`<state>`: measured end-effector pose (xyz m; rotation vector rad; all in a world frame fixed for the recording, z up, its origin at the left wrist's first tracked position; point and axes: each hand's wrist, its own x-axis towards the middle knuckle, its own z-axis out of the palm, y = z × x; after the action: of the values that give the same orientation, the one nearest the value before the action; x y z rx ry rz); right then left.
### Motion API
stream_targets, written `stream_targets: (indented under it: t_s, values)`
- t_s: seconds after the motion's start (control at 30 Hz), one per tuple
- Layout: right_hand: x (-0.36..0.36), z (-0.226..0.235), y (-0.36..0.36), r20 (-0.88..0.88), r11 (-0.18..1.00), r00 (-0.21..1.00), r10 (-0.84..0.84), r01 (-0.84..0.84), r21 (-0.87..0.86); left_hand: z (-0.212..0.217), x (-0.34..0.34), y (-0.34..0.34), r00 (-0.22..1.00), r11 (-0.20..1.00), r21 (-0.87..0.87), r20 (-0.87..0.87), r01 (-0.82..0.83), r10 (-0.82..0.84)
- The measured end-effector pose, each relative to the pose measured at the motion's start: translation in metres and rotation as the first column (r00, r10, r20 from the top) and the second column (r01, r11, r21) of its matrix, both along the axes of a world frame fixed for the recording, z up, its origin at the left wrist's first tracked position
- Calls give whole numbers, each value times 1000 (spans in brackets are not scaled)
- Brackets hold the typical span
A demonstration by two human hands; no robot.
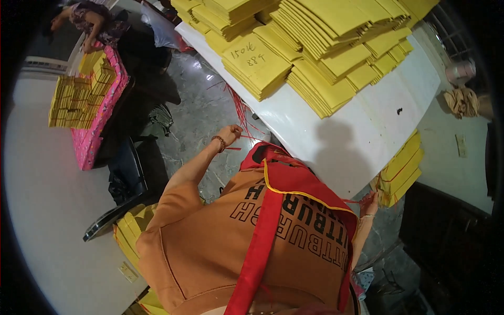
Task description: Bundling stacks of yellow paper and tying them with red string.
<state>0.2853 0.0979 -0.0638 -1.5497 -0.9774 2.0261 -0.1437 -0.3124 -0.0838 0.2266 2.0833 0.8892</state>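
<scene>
A: What is held by the left hand (231,135)?

B: A thin red strip (253,139) is pinched between its fingers, which are drawn together. A brown beaded bracelet (219,143) is worn on that wrist.

A: And where is that strip to be found?

B: It is held just off the left edge of the smooth white-topped table (375,126), near the red cloth apron with yellow trim (310,181). Close by, a loose hank of long red strands (239,105) is seen hanging beside the same edge, above the grey marbled floor (191,123).

A: How is the right hand (369,203) placed?

B: It is held just outside the table's near corner, its fingers closed on a second thin red strand (353,201). Whether either piece is joined to the apron cannot be told.

A: Is anything set close to it?

B: A pile of flat yellow paper packets (401,170) is seen just beyond the table's right edge; whether it is touched cannot be told.

A: What is carried by the table?

B: Broad stacks of flat yellow paper packets (320,86) are massed toward its far edge, and a small black object (399,111) is left near the right edge. At the far left, more stacked yellow packets (79,102) are borne by a pink patterned table (86,147).
</scene>
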Motion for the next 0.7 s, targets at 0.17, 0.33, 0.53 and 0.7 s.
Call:
stream_targets:
  t_s: [0.17,0.33,0.53,0.7]
  values:
    - [-36,27,54,753,789,451,480,-597,-146,46,-47,47,739,677,586,-185,-446,648]
    - [-96,57,65,808,521,501,309,-800,297,84,-88,104,612,512,385,203,-768,765]
    - [-199,80,-25,242,600,729,640,-671,436,77,-100,135,383,126,546,389,-828,838]
    - [-245,68,-94,67,540,631,773,-710,452,64,-112,119,541,129,582,618,-802,570]
